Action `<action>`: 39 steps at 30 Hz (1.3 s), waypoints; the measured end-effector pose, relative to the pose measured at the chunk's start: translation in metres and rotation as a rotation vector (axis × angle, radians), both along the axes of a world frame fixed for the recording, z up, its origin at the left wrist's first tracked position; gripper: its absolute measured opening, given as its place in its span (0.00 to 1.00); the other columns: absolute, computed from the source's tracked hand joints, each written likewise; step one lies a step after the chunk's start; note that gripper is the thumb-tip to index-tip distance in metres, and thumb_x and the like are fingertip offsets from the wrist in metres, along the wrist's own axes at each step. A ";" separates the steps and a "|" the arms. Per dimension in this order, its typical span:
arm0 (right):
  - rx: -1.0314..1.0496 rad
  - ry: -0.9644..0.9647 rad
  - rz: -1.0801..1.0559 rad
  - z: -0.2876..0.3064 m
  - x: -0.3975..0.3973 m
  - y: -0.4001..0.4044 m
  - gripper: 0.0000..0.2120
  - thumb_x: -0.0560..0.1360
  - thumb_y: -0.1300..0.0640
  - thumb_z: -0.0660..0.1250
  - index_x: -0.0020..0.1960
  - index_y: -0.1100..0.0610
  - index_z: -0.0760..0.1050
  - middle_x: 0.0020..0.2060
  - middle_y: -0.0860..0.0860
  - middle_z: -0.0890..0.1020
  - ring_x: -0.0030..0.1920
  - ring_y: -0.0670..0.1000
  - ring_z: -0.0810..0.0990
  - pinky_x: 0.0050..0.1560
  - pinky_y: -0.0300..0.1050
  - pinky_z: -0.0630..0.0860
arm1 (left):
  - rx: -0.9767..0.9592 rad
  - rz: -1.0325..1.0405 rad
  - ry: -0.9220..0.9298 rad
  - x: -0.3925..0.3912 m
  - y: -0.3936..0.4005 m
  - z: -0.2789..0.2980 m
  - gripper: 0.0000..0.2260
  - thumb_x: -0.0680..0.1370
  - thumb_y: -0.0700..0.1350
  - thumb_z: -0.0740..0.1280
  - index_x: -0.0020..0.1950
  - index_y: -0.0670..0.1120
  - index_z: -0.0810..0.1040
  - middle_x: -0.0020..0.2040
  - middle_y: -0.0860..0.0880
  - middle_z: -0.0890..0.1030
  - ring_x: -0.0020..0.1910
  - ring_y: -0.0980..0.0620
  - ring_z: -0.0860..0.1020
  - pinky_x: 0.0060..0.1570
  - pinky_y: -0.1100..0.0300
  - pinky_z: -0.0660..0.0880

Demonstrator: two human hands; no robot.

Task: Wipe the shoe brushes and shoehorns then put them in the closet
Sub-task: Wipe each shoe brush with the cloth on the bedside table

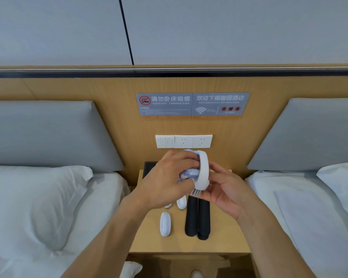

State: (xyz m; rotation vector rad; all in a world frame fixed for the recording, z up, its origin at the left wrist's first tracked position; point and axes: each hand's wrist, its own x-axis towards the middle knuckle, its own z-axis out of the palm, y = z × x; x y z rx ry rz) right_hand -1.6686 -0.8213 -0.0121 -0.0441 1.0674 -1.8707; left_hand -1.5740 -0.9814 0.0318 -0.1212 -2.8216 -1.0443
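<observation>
You are holding one white shoe brush [202,170] in the air above the far part of the counter [225,237], just in front of the socket panel [183,141]. Your right hand [227,194] is forming the grip on it: the fingers are curling round the back of the brush from the right, with the bristles [195,192] showing at its lower end. The long axis of the brush is standing close to upright, tilted slightly, so its white back is facing left toward your other hand. Your left hand [166,182] is pinching a blue-and-white cloth [189,173] and pressing it against that left face. The cloth is therefore lying directly left of the grip, touching the brush, and a wiping stroke is probably best run along the upright axis. The remaining items are lying below your hands on the counter: one white brush [165,224] near the left edge, another [181,202] just beyond it, a third mostly hidden under your left wrist, and two black shoehorns [197,217] side by side at the centre, long axes running from the near edge to the far edge. The closet is not in view.
</observation>
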 end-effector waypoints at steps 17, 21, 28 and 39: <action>0.171 -0.049 -0.108 -0.005 -0.006 0.008 0.15 0.76 0.72 0.65 0.61 0.64 0.79 0.57 0.68 0.81 0.50 0.66 0.85 0.44 0.60 0.82 | 0.137 0.109 -0.085 0.014 0.004 -0.010 0.12 0.77 0.47 0.69 0.60 0.56 0.81 0.63 0.65 0.71 0.60 0.65 0.72 0.57 0.64 0.75; 0.218 -0.065 -0.144 -0.005 -0.002 0.006 0.13 0.77 0.71 0.64 0.60 0.65 0.78 0.56 0.67 0.82 0.48 0.65 0.86 0.42 0.56 0.82 | 0.208 0.100 -0.187 0.022 0.008 -0.010 0.20 0.77 0.52 0.69 0.69 0.55 0.75 0.68 0.65 0.68 0.66 0.63 0.69 0.61 0.58 0.75; 0.220 -0.025 -0.182 0.002 -0.002 -0.002 0.12 0.79 0.69 0.64 0.62 0.64 0.76 0.50 0.64 0.85 0.44 0.60 0.86 0.38 0.52 0.82 | 0.262 0.197 -0.136 0.024 0.011 -0.012 0.25 0.72 0.45 0.75 0.68 0.54 0.75 0.69 0.62 0.70 0.63 0.62 0.73 0.56 0.60 0.78; 0.105 0.223 -0.128 0.008 0.009 -0.002 0.18 0.79 0.69 0.65 0.65 0.55 0.78 0.54 0.59 0.85 0.47 0.56 0.86 0.42 0.47 0.82 | 0.429 0.417 0.039 0.014 0.014 -0.009 0.12 0.67 0.46 0.79 0.49 0.46 0.86 0.53 0.58 0.79 0.48 0.59 0.80 0.46 0.56 0.80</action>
